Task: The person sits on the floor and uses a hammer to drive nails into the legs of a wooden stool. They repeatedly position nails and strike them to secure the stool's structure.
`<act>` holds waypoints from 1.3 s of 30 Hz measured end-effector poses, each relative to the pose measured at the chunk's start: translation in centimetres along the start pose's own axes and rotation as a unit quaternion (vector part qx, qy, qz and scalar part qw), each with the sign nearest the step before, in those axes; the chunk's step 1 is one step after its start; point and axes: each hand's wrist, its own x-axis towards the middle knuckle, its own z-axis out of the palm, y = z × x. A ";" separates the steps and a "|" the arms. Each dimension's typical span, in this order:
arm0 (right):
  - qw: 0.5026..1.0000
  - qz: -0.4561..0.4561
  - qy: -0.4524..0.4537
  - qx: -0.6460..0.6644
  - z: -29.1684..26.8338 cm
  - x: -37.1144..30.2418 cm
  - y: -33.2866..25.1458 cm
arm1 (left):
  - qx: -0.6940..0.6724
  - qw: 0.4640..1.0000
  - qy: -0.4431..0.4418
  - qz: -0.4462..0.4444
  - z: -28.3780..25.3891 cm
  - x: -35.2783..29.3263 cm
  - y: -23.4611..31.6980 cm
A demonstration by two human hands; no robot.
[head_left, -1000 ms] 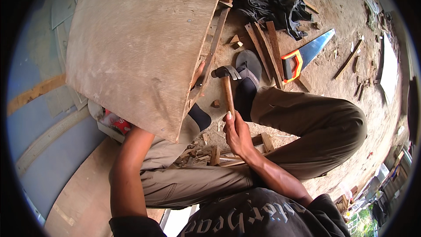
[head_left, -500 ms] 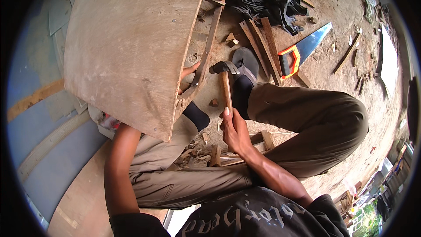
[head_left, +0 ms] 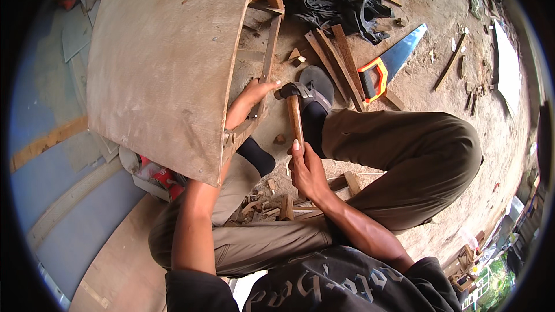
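A large plywood panel (head_left: pixel 156 69) stands tilted at the left, backed by a frame of narrow wooden strips (head_left: pixel 270 46). My left arm passes behind the panel, and my left hand (head_left: pixel 250 97) closes around the frame's side strip, thumb stretched across it toward the right. Part of that hand is hidden by the panel's edge and the strip. In my right hand (head_left: pixel 309 170) is a claw hammer (head_left: pixel 295 115), gripped by its wooden handle, head up. The hammer's head is just right of the strip, apart from it, over my sandalled foot.
A handsaw (head_left: pixel 393 63) with an orange and black handle lies on the ground beside several wooden strips (head_left: pixel 338 60). Black plastic sheeting (head_left: pixel 341 6) lies beyond them. Wood offcuts (head_left: pixel 286 207) are scattered between my legs. A red package (head_left: pixel 165 182) sits under the panel's lower left.
My left hand has come further out from behind the panel, up and right along the frame strip. The right hand still holds the hammer in nearly the same place.
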 end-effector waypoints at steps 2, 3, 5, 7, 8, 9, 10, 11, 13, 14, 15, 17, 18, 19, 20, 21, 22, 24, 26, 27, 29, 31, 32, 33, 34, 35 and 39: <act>1.000 0.011 0.009 0.015 -0.1 0.2 0.1 | 0.062 0.998 -0.025 -0.014 -0.3 0.8 0.1; 0.999 0.006 0.008 0.037 -0.1 0.3 0.1 | 0.056 0.998 -0.038 -0.017 -0.5 1.1 0.1; 0.997 0.006 0.007 0.074 0.0 0.5 0.2 | 0.054 0.997 -0.052 -0.011 -0.8 1.2 0.0; 0.997 0.018 -0.001 0.069 0.1 0.5 0.2 | 0.072 0.996 -0.052 -0.007 -1.0 0.9 0.1; 0.998 0.024 -0.007 0.065 0.2 0.5 0.2 | 0.072 0.996 -0.049 0.007 -1.1 0.7 0.3; 0.998 0.022 -0.013 0.060 0.2 0.4 0.2 | 0.084 0.996 -0.042 0.009 -1.1 0.4 0.5; 0.998 0.019 -0.019 0.055 0.3 0.3 0.2 | 0.103 0.994 -0.039 0.009 -1.2 0.1 0.8; 0.998 0.016 -0.024 0.050 0.3 0.2 0.2 | 0.115 0.992 -0.060 -0.007 -1.2 -0.2 1.2; 0.999 0.014 -0.030 -0.009 0.2 0.0 0.1 | 0.098 0.993 -0.061 -0.010 -1.2 -0.6 1.8; 0.999 0.019 -0.033 -0.034 0.2 0.0 0.0 | 0.093 0.994 -0.063 -0.013 -1.1 -0.8 2.0; 0.999 0.018 -0.033 -0.036 0.2 -0.1 -0.1 | 0.087 0.995 -0.054 -0.020 -1.0 -0.8 2.1; 0.998 0.027 -0.037 -0.034 0.2 -0.2 -0.1 | 0.074 0.996 -0.036 -0.038 -0.9 -0.7 2.0; 0.999 0.025 -0.034 -0.031 0.2 -0.2 -0.1 | 0.084 0.995 -0.044 -0.032 -0.9 -0.5 1.9; 0.999 0.028 -0.033 -0.029 0.2 -0.1 -0.1 | 0.092 0.994 -0.054 -0.029 -1.0 -0.2 1.8; 0.999 0.030 -0.032 -0.026 0.2 -0.1 -0.1 | 0.107 0.992 -0.056 -0.041 -1.1 0.0 1.6; 0.999 0.030 -0.030 -0.027 0.2 -0.1 -0.1 | 0.099 0.993 -0.062 -0.028 -1.2 0.1 1.4; 0.999 0.029 -0.028 -0.028 0.2 0.0 0.0 | 0.099 0.993 -0.059 -0.029 -1.3 0.3 1.1; 0.999 0.027 -0.026 -0.036 0.2 0.1 0.1 | 0.096 0.994 -0.055 -0.024 -1.3 0.6 0.8; 0.998 0.026 -0.029 -0.048 0.2 0.0 0.2 | 0.098 0.994 -0.044 -0.027 -1.2 0.7 0.5; 0.999 0.026 -0.035 -0.008 0.3 -0.2 0.3 | 0.085 0.995 -0.046 -0.019 -1.1 0.7 0.4; 0.996 0.023 -0.050 0.072 0.7 -0.7 0.5 | 0.077 0.996 -0.033 -0.030 -0.9 0.9 0.1; 0.994 0.001 -0.066 0.089 1.0 -1.3 0.8 | 0.065 0.997 -0.014 -0.038 -0.9 1.1 -0.4; 0.993 -0.011 -0.073 0.097 1.1 -1.6 0.9 | 0.061 0.997 -0.003 -0.046 -0.8 1.2 -0.8; 0.994 -0.046 -0.071 0.068 1.2 -1.6 1.0 | 0.105 0.992 -0.064 -0.034 -1.4 1.9 -0.7; 0.995 -0.035 -0.078 0.042 1.2 -1.7 1.1 | 0.087 0.994 -0.056 -0.035 -1.4 2.1 -1.1; 0.996 -0.024 -0.084 0.016 1.2 -1.7 1.2 | 0.069 0.996 -0.048 -0.034 -1.4 2.3 -1.4; 0.995 -0.062 -0.075 0.018 1.2 -2.0 0.9 | 0.086 0.995 -0.056 -0.006 -1.7 2.3 -2.2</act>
